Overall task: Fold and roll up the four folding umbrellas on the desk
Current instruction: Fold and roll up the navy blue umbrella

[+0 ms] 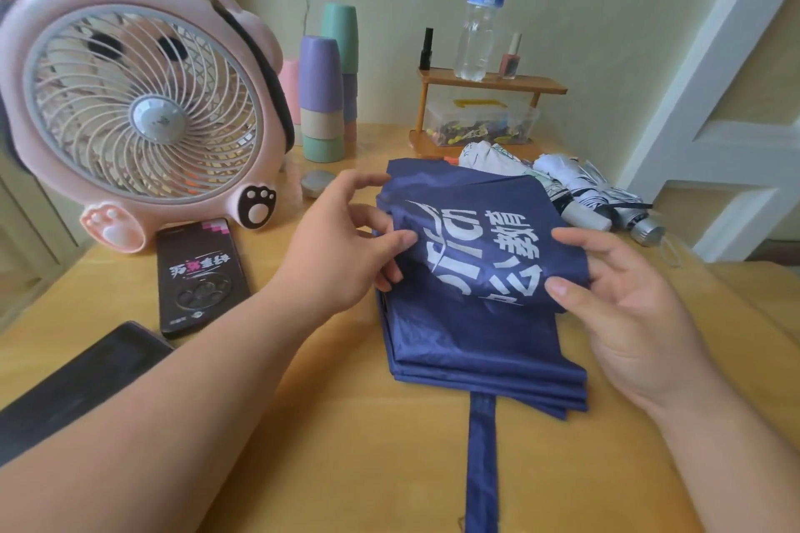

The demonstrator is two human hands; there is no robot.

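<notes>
Our left hand (pixel 346 238) pinches the navy umbrella (pixel 476 342) at its fold's 9 o'clock edge; our right hand (pixel 627 307) pinches the 3 o'clock edge; the umbrella lies on the tabletop (pixel 324 446), strap (pixel 480 467) trailing to 6 o'clock; pale umbrellas (pixel 580 186) lie at its 1 o'clock, a fan (pixel 143 108) at 10 o'clock.

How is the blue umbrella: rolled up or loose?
Loose: blue umbrella lies in flat folds, strap trailing undone, left hand and right hand pinching its cloth.

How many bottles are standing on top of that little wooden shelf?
3. A small black bottle at the left end, a big clear water bottle in the middle, and a small pink bottle on the right. None looks hidden.
</notes>
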